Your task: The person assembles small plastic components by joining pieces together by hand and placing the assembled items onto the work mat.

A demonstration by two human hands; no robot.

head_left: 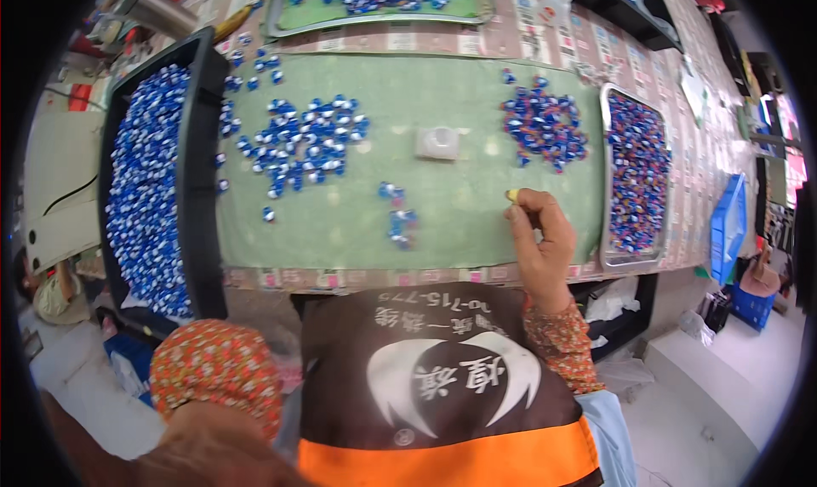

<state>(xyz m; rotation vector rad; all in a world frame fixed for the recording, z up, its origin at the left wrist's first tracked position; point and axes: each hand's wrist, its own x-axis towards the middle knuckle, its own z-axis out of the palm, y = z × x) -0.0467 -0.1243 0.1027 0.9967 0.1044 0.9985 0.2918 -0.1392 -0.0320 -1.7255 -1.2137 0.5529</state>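
My right hand [545, 240] hovers over the right part of the green work mat [459, 223], thumb and forefinger pinched together. A small yellow bit [512, 195] shows at the fingertips; whether it is a held piece or a finger cover I cannot make out. The nearest heap is a pile of small blue-and-red pieces [545, 123] just beyond. A small white block [437, 142] with a round hollow sits mid-mat. Nearer me lie a few blurred blue pieces [402, 223]. My left arm bends up at lower left; of the left hand [200, 444] only skin shows, fingers hidden.
Loose blue-and-white pieces [311, 138] spread over the mat's left side, beside a deep black bin [204, 172] full of them. A metal tray [607, 181] of blue-and-red pieces stands right, another tray [383, 21] at the back. A steel flask [157, 11] lies far left.
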